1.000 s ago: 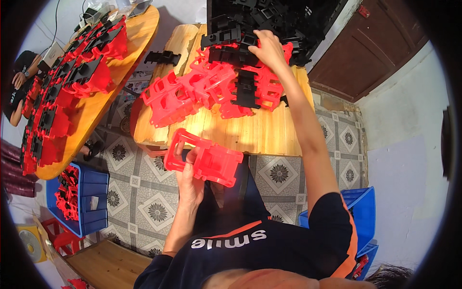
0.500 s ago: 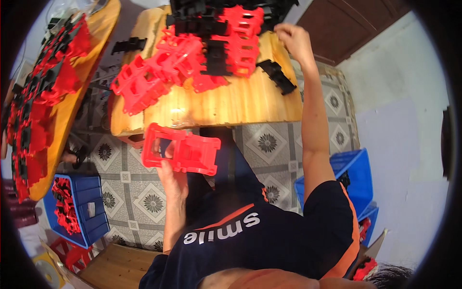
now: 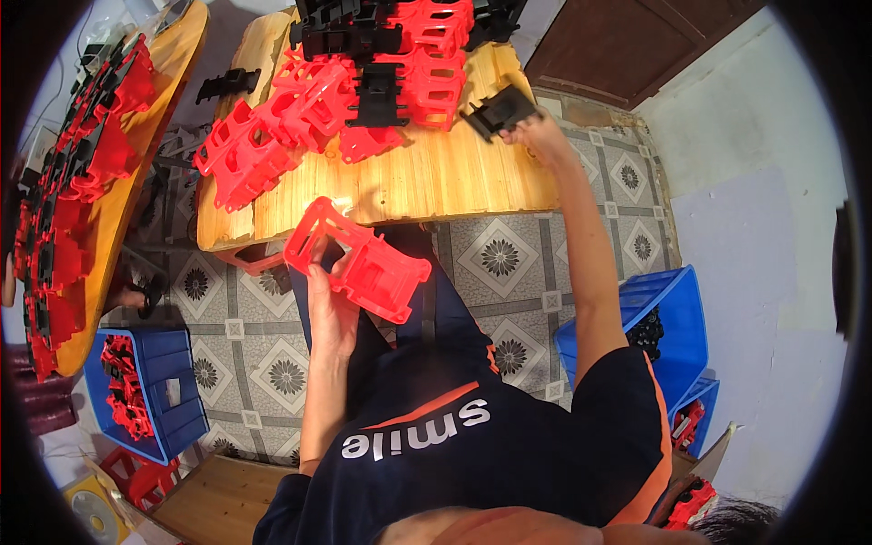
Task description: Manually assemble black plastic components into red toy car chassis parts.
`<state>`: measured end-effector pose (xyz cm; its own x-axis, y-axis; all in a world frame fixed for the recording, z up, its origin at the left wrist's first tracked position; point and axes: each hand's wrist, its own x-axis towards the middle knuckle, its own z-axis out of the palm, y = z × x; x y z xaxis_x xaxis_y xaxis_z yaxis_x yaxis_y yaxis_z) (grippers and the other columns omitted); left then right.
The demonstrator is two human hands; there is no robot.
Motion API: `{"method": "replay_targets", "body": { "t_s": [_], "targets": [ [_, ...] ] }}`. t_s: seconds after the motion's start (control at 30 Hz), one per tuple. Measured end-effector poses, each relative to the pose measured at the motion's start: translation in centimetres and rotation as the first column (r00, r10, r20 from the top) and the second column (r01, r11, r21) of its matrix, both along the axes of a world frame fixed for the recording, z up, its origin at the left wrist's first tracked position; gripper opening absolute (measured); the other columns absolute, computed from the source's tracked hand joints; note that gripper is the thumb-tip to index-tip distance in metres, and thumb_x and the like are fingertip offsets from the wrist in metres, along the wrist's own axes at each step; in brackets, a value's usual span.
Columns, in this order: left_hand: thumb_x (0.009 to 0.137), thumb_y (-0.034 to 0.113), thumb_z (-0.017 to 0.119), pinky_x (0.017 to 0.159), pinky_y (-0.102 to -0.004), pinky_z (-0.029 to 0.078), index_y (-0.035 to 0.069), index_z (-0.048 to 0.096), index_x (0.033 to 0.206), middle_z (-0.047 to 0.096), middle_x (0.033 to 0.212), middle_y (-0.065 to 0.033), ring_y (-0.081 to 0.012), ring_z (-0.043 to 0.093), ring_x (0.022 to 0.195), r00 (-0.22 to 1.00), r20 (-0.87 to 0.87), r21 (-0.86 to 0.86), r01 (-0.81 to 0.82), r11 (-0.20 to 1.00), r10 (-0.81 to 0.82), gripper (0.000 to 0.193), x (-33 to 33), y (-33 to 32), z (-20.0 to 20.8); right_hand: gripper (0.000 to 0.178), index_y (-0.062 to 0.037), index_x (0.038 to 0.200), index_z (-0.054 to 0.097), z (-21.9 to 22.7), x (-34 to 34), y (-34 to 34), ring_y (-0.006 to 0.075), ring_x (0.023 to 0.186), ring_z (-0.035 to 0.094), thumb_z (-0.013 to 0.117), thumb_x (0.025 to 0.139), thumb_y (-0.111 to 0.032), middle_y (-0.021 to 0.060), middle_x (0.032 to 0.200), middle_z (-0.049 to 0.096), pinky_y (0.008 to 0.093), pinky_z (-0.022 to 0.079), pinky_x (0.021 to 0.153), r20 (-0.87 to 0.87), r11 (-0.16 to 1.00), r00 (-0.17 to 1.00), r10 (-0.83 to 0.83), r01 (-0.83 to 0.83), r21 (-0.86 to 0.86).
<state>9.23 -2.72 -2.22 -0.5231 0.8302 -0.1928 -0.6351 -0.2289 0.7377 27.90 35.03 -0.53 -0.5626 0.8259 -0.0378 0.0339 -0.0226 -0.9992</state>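
My left hand (image 3: 331, 307) is closed on a red plastic frame (image 3: 374, 265) with a rectangular opening, held tilted in front of the table's near edge. Over the table's right end, my right hand (image 3: 536, 138) grips a flat black plastic part (image 3: 499, 113) by its right end. Red frames (image 3: 312, 102) of the same kind lie heaped on the wooden table (image 3: 400, 193). Some black parts (image 3: 379, 95) rest on and among them, and a single black part (image 3: 228, 84) lies at the table's left.
To the left, a second wooden table (image 3: 162, 145) bears a long row of red and black pieces (image 3: 86, 173). A blue bin (image 3: 173, 400) with red and black pieces stands lower left. Another blue bin (image 3: 677, 313), with black parts inside, stands at the right by the wall.
My right hand has come nearer from the table's far right and now holds a black part off the tabletop. The red frame in my left hand has turned clockwise and shifted slightly right.
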Motion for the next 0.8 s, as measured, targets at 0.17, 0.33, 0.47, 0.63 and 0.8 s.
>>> {"method": "replay_targets", "body": {
  "t_s": [0.17,0.33,0.47,0.63,0.8],
  "targets": [
    [0.092,0.063,0.049,0.105,-0.0514,0.042,0.015,0.030,0.147,0.050,0.138,-0.0214,-0.0323,0.050,0.128,0.998,0.062,-0.050,0.012,0.999,-0.008,0.076,0.0,-1.1,-0.1,0.026,-0.0035,0.112,0.060,-0.9,1.6,2.1,0.0143,0.068,0.063,0.057,0.096,-0.024,0.0062,0.081,0.065,0.0289,0.057,0.061,0.259,0.956,0.962,0.080,-0.001,-0.293],
    [0.093,0.063,0.049,0.105,-0.0517,0.042,0.014,0.028,0.148,0.049,0.139,-0.0217,-0.0324,0.050,0.128,0.998,0.058,-0.054,0.021,0.998,-0.017,0.077,-0.3,-1.0,-0.4,0.023,-0.0002,0.084,0.067,-0.9,3.2,3.4,0.0251,0.073,0.068,0.061,0.089,-0.022,0.0133,0.073,0.069,0.0383,0.055,0.069,0.655,0.730,0.554,-0.514,-0.119,0.673],
    [0.094,0.061,0.049,0.106,-0.0516,0.041,0.014,0.027,0.149,0.049,0.139,-0.0221,-0.0328,0.049,0.129,0.998,0.060,-0.041,-0.006,0.999,0.009,0.076,-0.3,-1.2,-0.3,0.021,-0.0067,0.106,0.069,1.5,3.0,-1.7,0.0319,0.093,0.066,0.060,0.088,-0.013,0.0112,0.106,0.069,0.0417,0.051,0.084,0.021,0.497,0.797,-0.603,0.355,0.792],
    [0.099,0.047,0.050,0.106,-0.0502,0.042,0.015,0.028,0.149,0.049,0.138,-0.0184,-0.0317,0.050,0.128,1.000,0.017,0.007,0.027,1.000,-0.027,0.064,-0.9,-0.6,0.0,0.029,-0.0092,0.118,0.066,1.1,2.6,-3.5,0.0267,0.116,0.056,0.055,0.091,-0.005,0.0109,0.125,0.060,0.0351,0.041,0.099,0.335,0.544,0.932,-0.142,-0.209,0.813],
    [0.100,0.034,0.055,0.102,-0.0477,0.046,0.018,0.025,0.148,0.046,0.138,-0.0136,-0.0295,0.049,0.128,0.998,0.061,0.056,-0.020,0.998,0.017,0.059,-1.9,-0.2,0.3,0.031,-0.0075,0.119,0.065,1.2,1.9,-3.2,0.0196,0.090,0.058,0.057,0.091,0.001,0.0077,0.100,0.058,0.0310,0.047,0.082,0.651,0.647,0.759,0.011,-0.501,0.574]
  ]
}}
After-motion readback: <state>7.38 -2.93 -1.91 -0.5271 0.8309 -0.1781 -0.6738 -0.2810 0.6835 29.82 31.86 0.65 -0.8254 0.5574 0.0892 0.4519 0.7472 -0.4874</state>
